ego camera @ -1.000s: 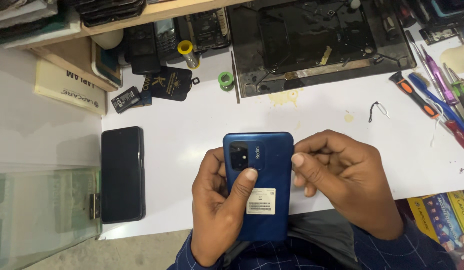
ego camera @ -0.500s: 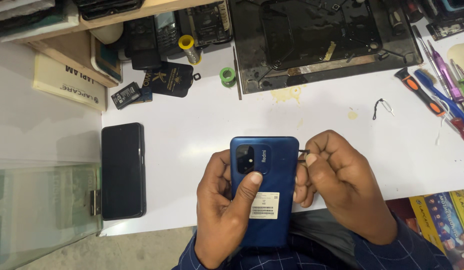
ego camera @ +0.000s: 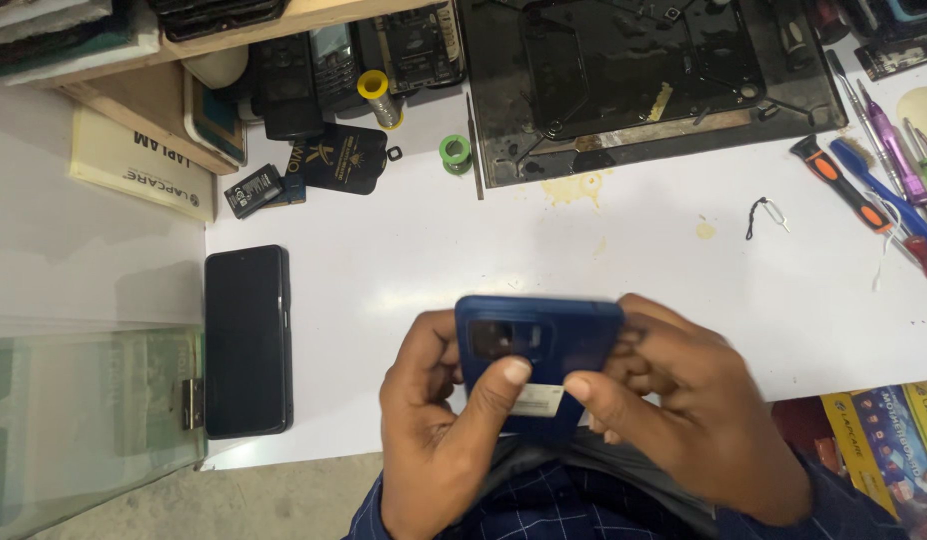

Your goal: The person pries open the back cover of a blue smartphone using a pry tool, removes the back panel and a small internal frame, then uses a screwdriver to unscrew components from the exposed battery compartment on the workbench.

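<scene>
White tabletop (ego camera: 404, 260), cluttered along the far edge; near its front both hands grip a blue phone (ego camera: 540, 345) back-up, left hand (ego camera: 439, 420) and right hand (ego camera: 684, 420) thumbs pressing its lower back. A black phone (ego camera: 247, 340) lies left.

We see the scene under bright, even light from overhead; the white tabletop (ego camera: 404, 260) reads almost washed out, with soft, short shadows beside the black phone (ego camera: 248, 340) lying on it. The blue phone (ego camera: 540, 345) and both hands, left hand (ego camera: 439, 430) and right hand (ego camera: 684, 420), are smeared by motion blur, their edges doubled. The dark tray (ego camera: 644, 80) at the top carries dull glare streaks. The glass pane (ego camera: 84, 420) at lower left shows hazy, greenish reflections. Things along the top edge stay fairly sharp.
</scene>
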A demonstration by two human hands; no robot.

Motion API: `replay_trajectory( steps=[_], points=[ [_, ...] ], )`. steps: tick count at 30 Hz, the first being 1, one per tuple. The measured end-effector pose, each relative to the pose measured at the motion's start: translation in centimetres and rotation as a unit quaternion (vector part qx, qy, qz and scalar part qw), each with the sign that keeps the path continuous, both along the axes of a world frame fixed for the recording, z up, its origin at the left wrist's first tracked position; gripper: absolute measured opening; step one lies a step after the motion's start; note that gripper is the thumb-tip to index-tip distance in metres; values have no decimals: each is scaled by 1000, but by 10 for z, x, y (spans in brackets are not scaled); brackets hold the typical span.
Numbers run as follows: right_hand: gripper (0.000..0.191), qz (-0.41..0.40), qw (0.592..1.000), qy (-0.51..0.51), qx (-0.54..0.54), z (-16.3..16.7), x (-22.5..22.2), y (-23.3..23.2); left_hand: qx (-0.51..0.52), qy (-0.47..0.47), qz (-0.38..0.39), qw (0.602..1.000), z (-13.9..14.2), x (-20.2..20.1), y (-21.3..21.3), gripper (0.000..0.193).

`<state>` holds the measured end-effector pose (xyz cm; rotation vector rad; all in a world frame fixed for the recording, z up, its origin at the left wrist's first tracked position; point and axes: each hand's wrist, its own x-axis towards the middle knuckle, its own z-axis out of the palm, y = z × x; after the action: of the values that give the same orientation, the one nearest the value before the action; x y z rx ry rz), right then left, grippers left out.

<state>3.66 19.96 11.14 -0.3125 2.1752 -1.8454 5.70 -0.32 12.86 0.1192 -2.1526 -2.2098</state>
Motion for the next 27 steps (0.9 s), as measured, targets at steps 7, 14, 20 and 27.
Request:
replay_trajectory(
  steps=[7, 14, 20, 27],
  points=[
    [41, -26, 924, 338, 178, 9, -3, 4, 224, -43, -32, 973, -18, -1, -20, 71],
    [35, -37, 931, 321, 171, -19, -4, -11, 303, -160, -118, 932, -57, 1, -23, 46],
    [30, -69, 983, -125, -114, -34, -3, -10, 185, -88, -10, 979, -58, 0, -16, 40],
    [20, -39, 970, -209, -116, -38, 3, -17, 145, -51, 17, 988, -57, -1, -6, 34]
  ],
)
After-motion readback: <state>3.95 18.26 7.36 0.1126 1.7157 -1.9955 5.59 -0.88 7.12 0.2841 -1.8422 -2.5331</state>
